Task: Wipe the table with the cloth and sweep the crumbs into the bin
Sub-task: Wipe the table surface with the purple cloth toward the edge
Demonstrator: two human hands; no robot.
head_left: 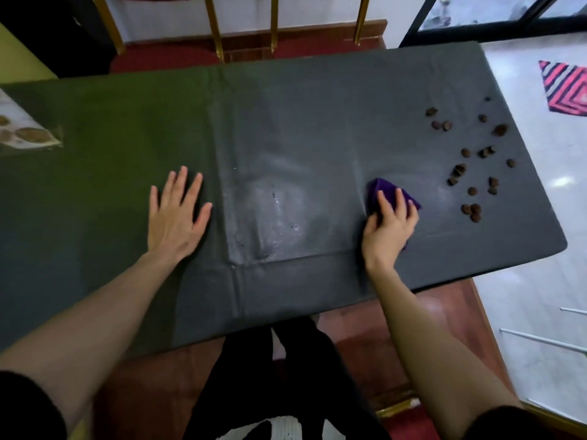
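Note:
A dark table (286, 115) fills the view. My right hand (389, 225) presses a purple cloth (386, 190) onto it right of centre, fingers spread over the cloth. Several brown crumbs (470, 166) lie scattered to the right of the cloth, near the table's right end. My left hand (176, 217) rests flat on the table left of centre, fingers straight and spread, holding nothing. A pale smeared patch (273, 214) shows on the surface between my hands. No bin is in view.
A white packet with brown biscuits (25, 131) lies at the table's left edge. Gold chair legs (216, 30) stand behind the far edge. The right end of the table overhangs a pale floor with a striped pink item (565, 87).

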